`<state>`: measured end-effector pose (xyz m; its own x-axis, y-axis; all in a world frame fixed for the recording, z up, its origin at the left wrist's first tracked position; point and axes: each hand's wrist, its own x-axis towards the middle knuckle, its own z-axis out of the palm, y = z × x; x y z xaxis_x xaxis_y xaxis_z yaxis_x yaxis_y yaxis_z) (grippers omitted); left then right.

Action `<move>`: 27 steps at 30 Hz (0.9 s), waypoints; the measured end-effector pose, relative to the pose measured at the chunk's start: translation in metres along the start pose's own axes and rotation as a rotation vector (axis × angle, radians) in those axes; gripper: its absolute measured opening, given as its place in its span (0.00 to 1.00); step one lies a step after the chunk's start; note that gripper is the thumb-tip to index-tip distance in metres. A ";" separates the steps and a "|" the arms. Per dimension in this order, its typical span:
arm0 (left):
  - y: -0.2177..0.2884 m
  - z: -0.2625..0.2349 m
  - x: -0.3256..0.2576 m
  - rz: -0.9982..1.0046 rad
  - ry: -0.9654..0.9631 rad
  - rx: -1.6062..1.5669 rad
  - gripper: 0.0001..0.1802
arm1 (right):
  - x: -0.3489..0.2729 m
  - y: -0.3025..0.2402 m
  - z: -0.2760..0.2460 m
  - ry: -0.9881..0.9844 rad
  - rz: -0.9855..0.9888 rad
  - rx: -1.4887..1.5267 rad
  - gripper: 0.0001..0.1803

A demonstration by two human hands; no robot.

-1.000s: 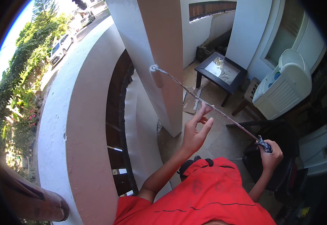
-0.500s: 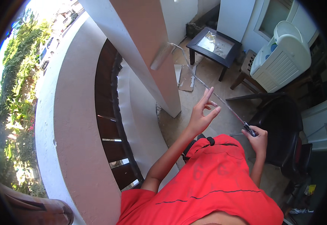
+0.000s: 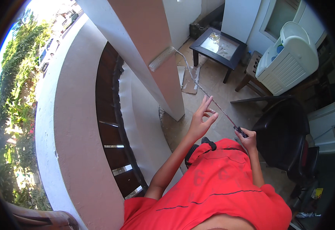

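Note:
A long-handled paint roller [image 3: 162, 59] lies with its pale, worn cover against the pinkish face of a pillar [image 3: 138, 27]. Its thin, paint-spotted rod slants down to the right, ending in a dark grip. My right hand [image 3: 248, 140] is wrapped round that grip, in front of my red shirt. Farther up the rod is my left hand [image 3: 201, 122], its fingers stretched out and spread. The left fingertips lie right at the rod, and I cannot tell whether they press on it.
Beyond the pillar stands a dark glass-topped table [image 3: 221, 48], with cardboard [image 3: 190, 82] on the floor before it. To the right are a black chair [image 3: 280, 134] and a wooden stool [image 3: 252, 71] bearing a white plastic basket [image 3: 290, 69]. A curved balcony wall [image 3: 77, 126] runs along my left.
My right hand has moved left and slightly up with the roller's grip. The cover has shifted a little left on the pillar and turned flatter. My left hand has dropped slightly down and left.

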<state>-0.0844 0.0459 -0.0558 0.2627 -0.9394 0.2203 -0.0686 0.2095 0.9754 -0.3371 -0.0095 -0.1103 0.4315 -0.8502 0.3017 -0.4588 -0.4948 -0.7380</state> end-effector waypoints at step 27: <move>0.037 0.025 0.010 0.263 -0.028 0.056 0.36 | 0.028 -0.065 0.013 -0.047 0.060 0.236 0.10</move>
<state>-0.1087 0.0371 -0.0173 0.2022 -0.8622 0.4645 -0.1846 0.4323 0.8826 -0.2845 0.0014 -0.0616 0.4473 -0.8646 0.2289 -0.2926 -0.3833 -0.8761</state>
